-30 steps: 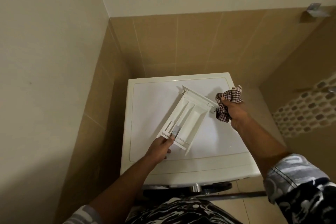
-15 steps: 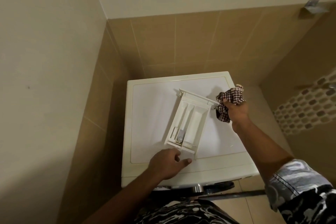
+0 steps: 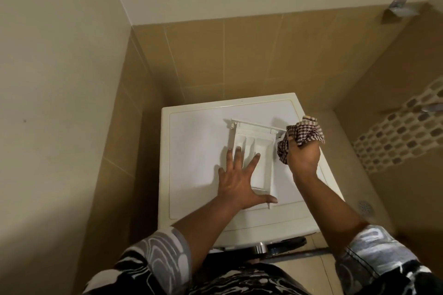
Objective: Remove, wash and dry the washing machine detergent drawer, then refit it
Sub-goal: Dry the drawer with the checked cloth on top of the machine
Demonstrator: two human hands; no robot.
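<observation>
The washing machine (image 3: 191,151) is standing in a tiled corner. Its left side and its back are running close along the tan wall tiles (image 3: 251,55), with only a narrow dark gap on the left. To the right of the machine the floor is opening out, and a round floor drain (image 3: 365,207) is lying there. Beyond it, a band of oval mosaic (image 3: 395,136) is crossing the right wall.

The detergent drawer (image 3: 262,151) is lying flat on top of the machine, right of the middle, with its long sides pointing toward the back wall. A broad strip of the top is showing left of it, and a thin strip is showing between it and the right edge of the machine.

The top of the machine is smooth white with a cream rounded rim. The drawer is hard white plastic, long and rectangular, with a wider bar across the end nearer the back of the machine. The checked cloth (image 3: 304,133) is soft and bunched, in brown and white squares.

Inside the drawer, thin walls are dividing it into long compartments; only white plastic is showing in them.

The left hand (image 3: 237,182) is lying flat with its fingers spread wide, pressing on the near left part of the drawer. The right hand (image 3: 303,158) is gripping the cloth at the drawer's far right corner, where the cloth is seeming to touch it.
</observation>
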